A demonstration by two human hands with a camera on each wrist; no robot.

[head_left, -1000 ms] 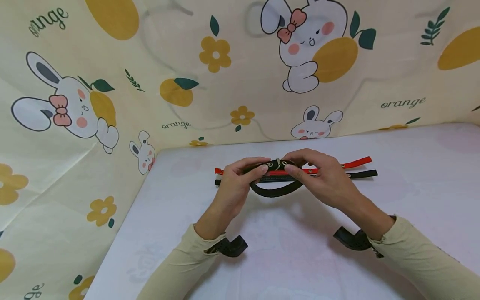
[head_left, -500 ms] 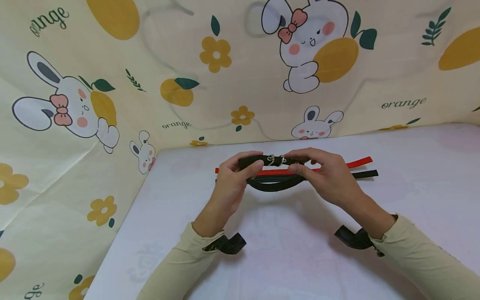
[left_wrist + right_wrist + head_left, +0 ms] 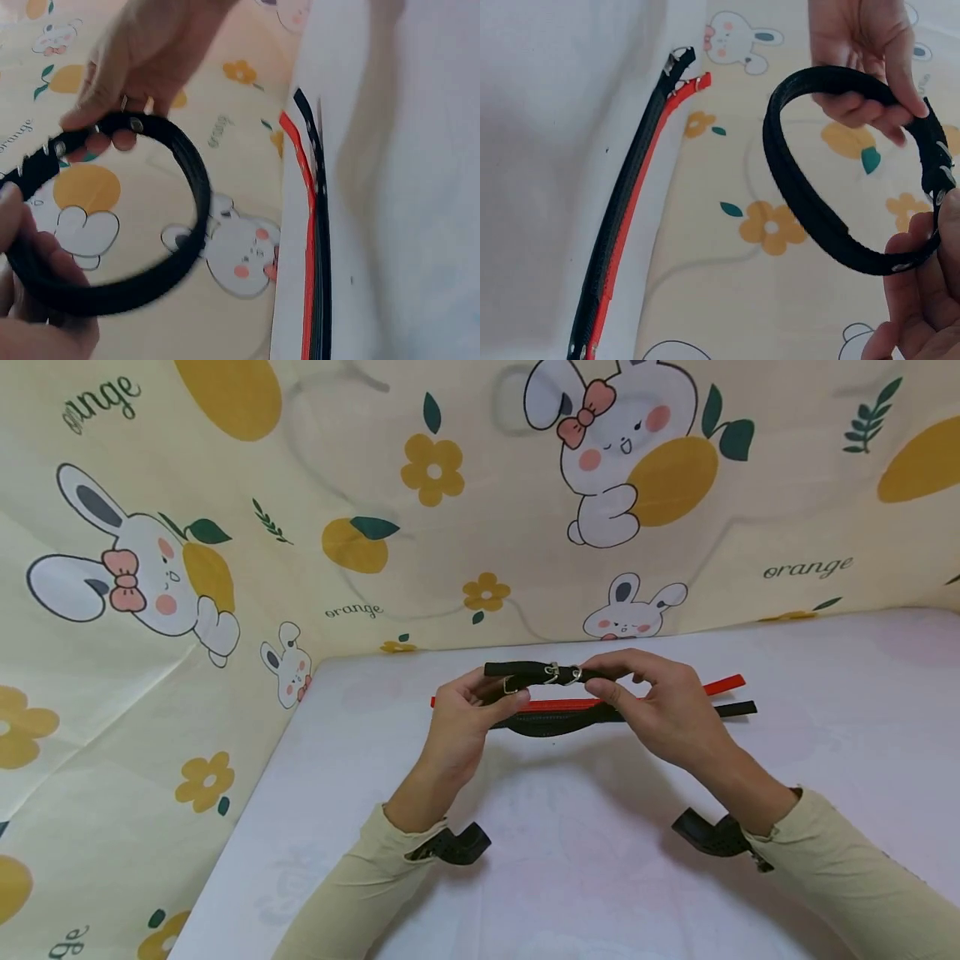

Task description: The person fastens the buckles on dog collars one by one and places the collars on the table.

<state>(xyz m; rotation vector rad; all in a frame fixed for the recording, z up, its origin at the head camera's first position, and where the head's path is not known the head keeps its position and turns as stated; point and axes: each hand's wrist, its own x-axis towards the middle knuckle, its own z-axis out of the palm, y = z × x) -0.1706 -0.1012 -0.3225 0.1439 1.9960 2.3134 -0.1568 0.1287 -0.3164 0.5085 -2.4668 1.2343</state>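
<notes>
A black collar, bent into a closed loop, is held above the white table between both hands. Its metal buckle and ring face up along the loop's top, and a flat strap end lies over the left fingers. The left hand grips the collar's left side between thumb and fingers. On the right, thumb and fingertips of the right hand pinch the band close to the ring. The right wrist view shows the whole loop standing open and round. Behind it lie a red collar and another black collar, partly covered.
The two collars on the white table lie stretched out side by side, close together. A cloth printed with rabbits and oranges hangs at the back and left. Black straps with mounts sit at both wrists.
The held collar has turned in the hands: its buckle and ring faced the person and now sit higher, and the strap end shows at left. The loop's lower part has risen. The table collars stay put.
</notes>
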